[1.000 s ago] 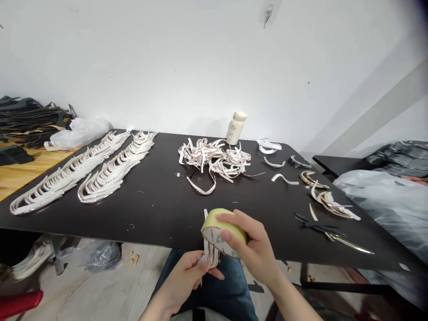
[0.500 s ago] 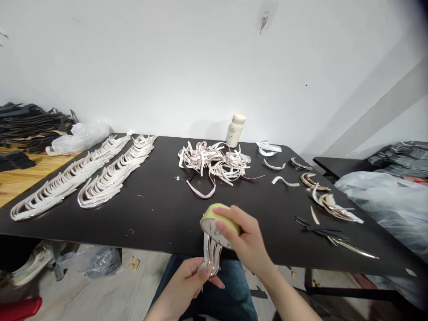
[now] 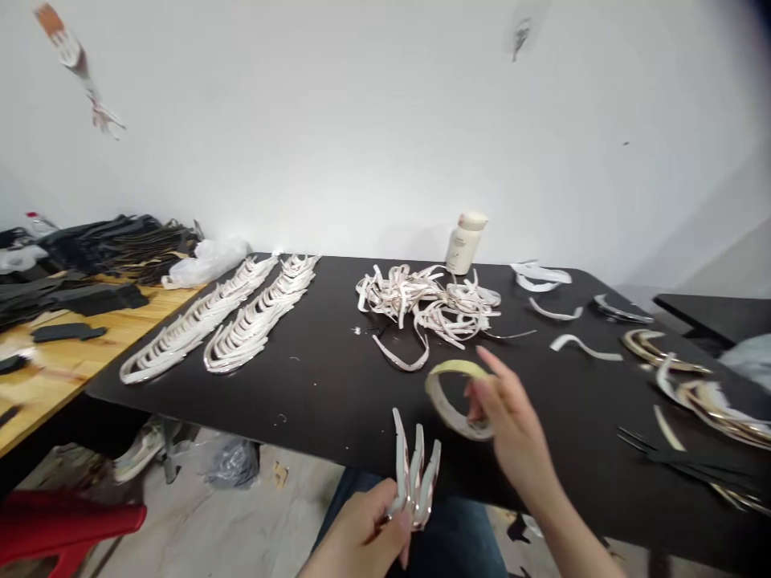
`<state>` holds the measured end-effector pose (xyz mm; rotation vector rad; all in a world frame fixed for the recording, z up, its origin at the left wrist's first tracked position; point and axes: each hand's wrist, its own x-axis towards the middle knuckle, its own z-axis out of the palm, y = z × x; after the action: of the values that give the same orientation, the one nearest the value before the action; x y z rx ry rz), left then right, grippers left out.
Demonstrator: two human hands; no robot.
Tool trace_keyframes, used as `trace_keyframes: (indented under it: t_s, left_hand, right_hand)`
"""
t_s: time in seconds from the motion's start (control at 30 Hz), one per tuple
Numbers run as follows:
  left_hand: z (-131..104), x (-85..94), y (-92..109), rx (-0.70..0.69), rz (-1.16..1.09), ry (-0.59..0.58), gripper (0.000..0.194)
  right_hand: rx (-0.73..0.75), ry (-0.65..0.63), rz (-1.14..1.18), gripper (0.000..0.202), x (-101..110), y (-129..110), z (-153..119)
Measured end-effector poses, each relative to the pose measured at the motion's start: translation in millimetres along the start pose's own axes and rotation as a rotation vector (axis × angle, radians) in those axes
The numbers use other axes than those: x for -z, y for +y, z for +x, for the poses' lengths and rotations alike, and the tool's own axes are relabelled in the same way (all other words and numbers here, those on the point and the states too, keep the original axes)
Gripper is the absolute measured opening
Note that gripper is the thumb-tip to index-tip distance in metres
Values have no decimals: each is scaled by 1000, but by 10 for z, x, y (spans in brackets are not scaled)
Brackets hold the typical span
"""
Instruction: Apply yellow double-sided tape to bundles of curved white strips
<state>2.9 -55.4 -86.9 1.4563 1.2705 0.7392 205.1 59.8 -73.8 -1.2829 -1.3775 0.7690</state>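
- I see curved white strips with shiny rose edges (image 3: 416,466) fanned by the near edge, pinched between the left hand's (image 3: 369,536) thumb and fingers.
- The right hand (image 3: 513,417) curls through a pale-yellow tape roll (image 3: 461,368).
- A slack left pinch could spill strips floorward.
- Black table (image 3: 337,345); cream bottle (image 3: 465,244) near its far edge; white wall (image 3: 337,120) behind.

We wear blue denim trousers (image 3: 473,539), looking darker toward the middle; our left hand (image 3: 370,530) and right hand (image 3: 506,409) are bare, and so is our right forearm (image 3: 563,518).
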Motion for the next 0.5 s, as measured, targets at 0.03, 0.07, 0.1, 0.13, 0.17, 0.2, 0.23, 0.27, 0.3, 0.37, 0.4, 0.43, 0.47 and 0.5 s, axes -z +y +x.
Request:
trace_keyframes:
  t_s: [0.03, 0.07, 0.1, 0.13, 0.17, 0.2, 0.23, 0.27, 0.3, 0.37, 0.4, 0.43, 0.47, 0.5]
  left_hand:
    - [-99, 98, 25, -19, 138, 99, 42]
    - [-205, 222, 45, -43, 278, 207, 40]
    - [-311, 375, 58, -64, 421, 322, 41]
    - [-407, 555, 60, -61, 478, 383, 43]
    - [-486, 761, 48, -52, 516, 430, 45]
    - [-541, 986, 18, -43, 557, 475, 45]
    - [-567, 1222, -32, -38, 626, 536, 42]
    - [-565, 1462, -100, -42, 811, 623, 40]
    - [-537, 1694, -182, -55, 975, 654, 38]
    - [-425, 2102, -363, -46, 1217, 606, 36]
    - [-355, 2266, -447, -21, 1298, 556, 33]
    - [-285, 2400, -518, 2, 1360, 559, 29]
    - [-220, 2505, -571, 12, 1377, 586, 27]
    - [-163, 2583, -606, 17, 1396, 614, 27]
  right_hand:
    - [-35, 51, 43, 52, 52, 54, 23]
    - [-56, 66, 65, 51, 107, 110, 46]
    - [-70, 60, 55, 50, 162, 166, 66]
    - [-87, 35, 24, 49, 214, 219, 83]
    - [-106, -2, -24, 48, 260, 268, 95]
    - [-130, -36, -79, 48, 296, 310, 102]
    - [-151, -63, -131, 47, 322, 345, 105]
    - [-162, -77, -178, 47, 337, 371, 104]
    - [-162, -79, -217, 47, 341, 389, 101]
    - [-134, -67, -260, 46, 325, 404, 92]
    - [-118, -62, -265, 45, 311, 403, 86]
    - [-108, -61, -261, 44, 297, 399, 81]
    - [-104, -63, -251, 43, 284, 392, 75]
    - [-106, -67, -241, 42, 274, 384, 68]
